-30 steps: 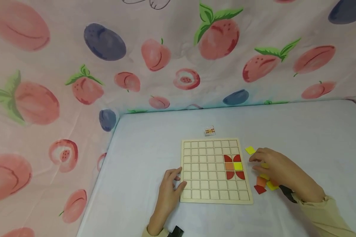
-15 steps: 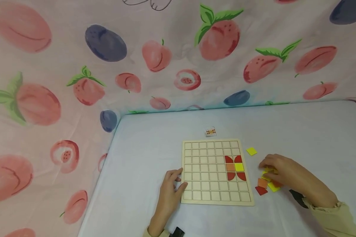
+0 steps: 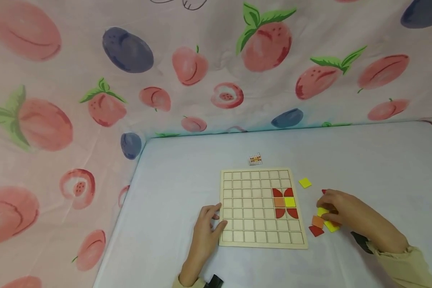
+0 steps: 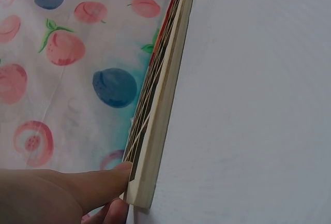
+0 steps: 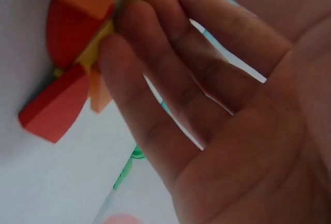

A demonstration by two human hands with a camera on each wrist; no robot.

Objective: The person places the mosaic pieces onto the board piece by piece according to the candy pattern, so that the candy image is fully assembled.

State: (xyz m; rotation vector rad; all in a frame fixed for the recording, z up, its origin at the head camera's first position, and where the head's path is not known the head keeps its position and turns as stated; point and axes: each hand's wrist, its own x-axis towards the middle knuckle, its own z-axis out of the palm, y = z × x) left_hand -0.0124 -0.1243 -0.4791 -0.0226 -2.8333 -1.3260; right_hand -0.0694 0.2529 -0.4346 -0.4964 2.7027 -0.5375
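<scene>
In the head view, a square wooden grid board (image 3: 248,208) lies on the white table. Red quarter-round pieces and an orange (image 3: 279,202) and a yellow square (image 3: 289,202) sit in cells at its right side. My left hand (image 3: 205,229) holds the board's left edge, thumb on top near the lower corner; the left wrist view shows the thumb (image 4: 103,185) at that corner. Over a small pile of loose tiles right of the board is my right hand (image 3: 342,208). Its fingers (image 5: 155,69) reach among red, orange and yellow tiles, extended and slightly bent; the hand covers part of the pile.
A small printed pattern card (image 3: 255,159) lies beyond the board's far edge. One yellow tile (image 3: 305,183) lies apart from the pile. Nearest the board are a loose orange tile (image 3: 318,221) and a red tile (image 3: 316,231). A fruit-print cloth (image 3: 201,72) hangs behind the table.
My right hand has moved right and nearer, from beside the lone yellow tile to over the pile. A red tile now shows beyond its fingers. My left hand stays on the board.
</scene>
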